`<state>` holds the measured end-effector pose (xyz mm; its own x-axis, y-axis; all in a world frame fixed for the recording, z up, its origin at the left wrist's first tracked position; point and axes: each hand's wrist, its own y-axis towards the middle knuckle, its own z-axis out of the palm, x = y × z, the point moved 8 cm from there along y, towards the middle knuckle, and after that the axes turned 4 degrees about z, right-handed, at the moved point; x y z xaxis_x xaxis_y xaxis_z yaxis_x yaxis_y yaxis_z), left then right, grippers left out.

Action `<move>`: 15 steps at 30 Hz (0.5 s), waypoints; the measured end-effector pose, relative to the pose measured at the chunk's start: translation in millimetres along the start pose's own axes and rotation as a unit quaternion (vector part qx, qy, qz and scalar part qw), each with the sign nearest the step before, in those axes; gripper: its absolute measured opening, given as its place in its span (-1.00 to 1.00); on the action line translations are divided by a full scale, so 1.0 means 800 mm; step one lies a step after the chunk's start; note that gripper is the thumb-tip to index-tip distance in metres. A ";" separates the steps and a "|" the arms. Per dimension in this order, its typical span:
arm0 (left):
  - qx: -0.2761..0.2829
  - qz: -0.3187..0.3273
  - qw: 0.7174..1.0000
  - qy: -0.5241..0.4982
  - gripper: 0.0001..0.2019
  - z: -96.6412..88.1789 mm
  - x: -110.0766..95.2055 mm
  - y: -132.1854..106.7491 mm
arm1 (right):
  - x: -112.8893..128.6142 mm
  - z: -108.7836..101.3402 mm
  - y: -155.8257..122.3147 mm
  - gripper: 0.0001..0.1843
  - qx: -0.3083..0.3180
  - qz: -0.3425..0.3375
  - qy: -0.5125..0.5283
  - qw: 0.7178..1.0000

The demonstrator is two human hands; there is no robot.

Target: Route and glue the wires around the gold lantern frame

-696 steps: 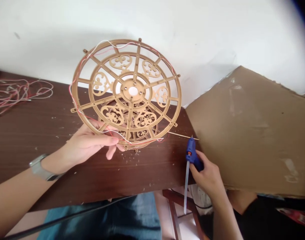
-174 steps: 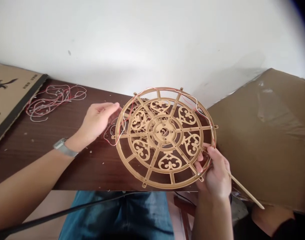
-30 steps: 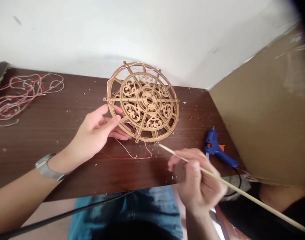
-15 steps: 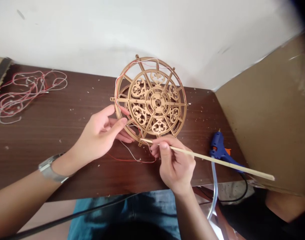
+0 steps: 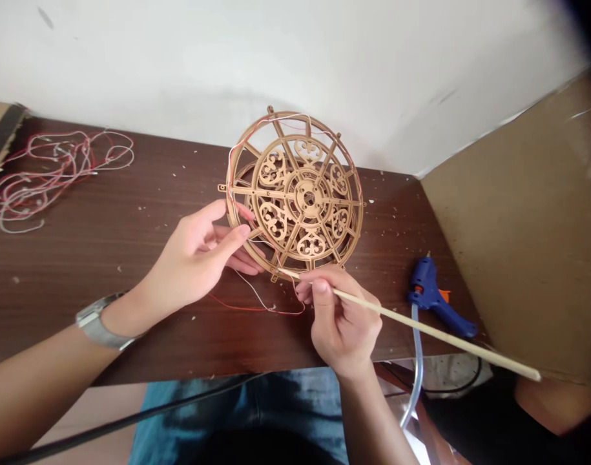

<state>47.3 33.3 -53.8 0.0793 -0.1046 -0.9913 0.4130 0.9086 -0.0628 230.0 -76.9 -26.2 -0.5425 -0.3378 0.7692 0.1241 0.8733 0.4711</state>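
A round gold-brown openwork wheel frame (image 5: 309,199) stands tilted on the table, with spokes and scroll ornaments. My left hand (image 5: 201,255) grips its lower left rim between thumb and fingers; some fingers are behind the rim. In my right hand (image 5: 346,316) is a thin wooden stick (image 5: 431,330), held like a pen. The stick's tip meets the bottom of the rim, near a thin red and white wire (image 5: 263,307). That wire runs along the rim and hangs in a loop below it.
A blue glue gun (image 5: 428,290) with a clear glue stick lies at the right of the brown table (image 5: 106,271). Tangled red and white wires (image 5: 57,174) lie at the left. Cardboard (image 5: 522,239) stands along the right side, a white wall behind. Small scraps dot the tabletop.
The stick's outer end has swung downward, while its tip stays by the lower rim. My left hand keeps its hold on the frame. The whole view has shifted slightly.
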 end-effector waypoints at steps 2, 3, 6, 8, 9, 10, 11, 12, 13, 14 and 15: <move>0.000 -0.002 1.000 -0.004 -0.69 0.001 0.000 0.000 | 0.005 -0.001 -0.002 -0.85 0.002 -0.019 -0.018 1.000; -0.001 -0.004 1.000 -0.007 -0.69 0.001 0.000 0.000 | 0.008 -0.001 -0.003 -0.85 0.006 -0.028 -0.027 0.999; -0.006 -0.013 1.000 -0.014 -0.68 0.001 0.001 0.000 | 0.015 -0.001 -0.005 -0.83 0.017 -0.048 -0.043 0.998; -0.008 -0.014 1.000 -0.013 -0.66 0.000 0.002 0.001 | 0.019 0.000 -0.005 -0.81 0.017 -0.060 -0.044 0.997; -0.008 -0.014 1.000 -0.013 -0.66 0.000 0.002 0.001 | 0.020 0.000 -0.005 -0.81 0.015 -0.066 -0.044 0.997; -0.007 -0.013 1.000 -0.012 -0.65 0.000 0.002 0.001 | 0.021 0.001 -0.005 -0.81 0.015 -0.071 -0.045 0.996; -0.006 -0.012 1.000 -0.012 -0.65 0.000 0.002 0.001 | 0.022 0.002 -0.005 -0.80 0.014 -0.076 -0.045 0.996; -0.005 -0.011 1.000 -0.012 -0.65 0.000 0.002 0.001 | 0.022 0.003 -0.005 -0.80 0.014 -0.078 -0.045 0.996; -0.005 -0.010 1.000 -0.012 -0.65 0.000 0.001 0.001 | 0.022 0.003 -0.006 -0.80 0.014 -0.079 -0.045 0.996; -0.005 -0.009 1.000 -0.010 -0.65 0.000 0.001 0.001 | 0.023 0.004 -0.006 -0.79 0.013 -0.080 -0.044 0.996; -0.006 -0.008 1.000 -0.008 -0.65 0.000 0.001 0.001 | 0.023 0.003 -0.006 -0.79 0.011 -0.081 -0.043 0.996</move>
<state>47.7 33.6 -54.4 0.0878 -0.1263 -0.9881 0.4036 0.9114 -0.0806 216.9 -86.3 -15.2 -0.6227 -0.4446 0.6439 0.0117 0.8175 0.5758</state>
